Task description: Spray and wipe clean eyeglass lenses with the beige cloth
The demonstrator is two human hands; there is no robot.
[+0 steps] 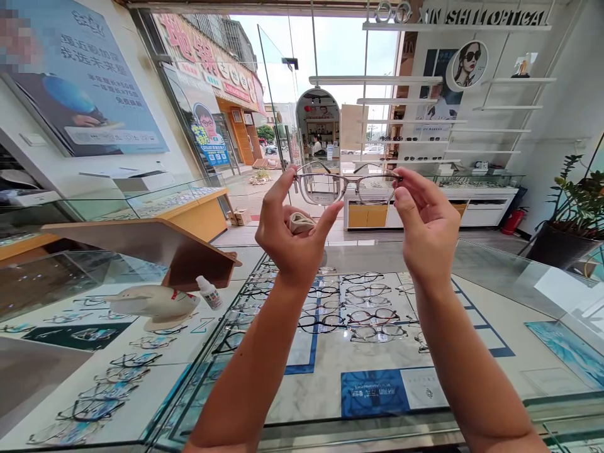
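Above the glass worktop (323, 397), the left hand (296, 239) and right hand (430, 233) grip opposite ends of the glasses (350, 183), fingers pinching the frame, likely sparing the lenses (323, 187); a cloth (301, 223) sits tucked in the left hand.

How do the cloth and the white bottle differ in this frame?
The cloth is beige, while the bottle is white with printing on its side. The cloth is bunched into a soft roll; the bottle has a firm body with a narrow top. The cloth is tucked in the left hand, whereas the bottle stands on the glass counter, untouched by either hand. Both are pale.
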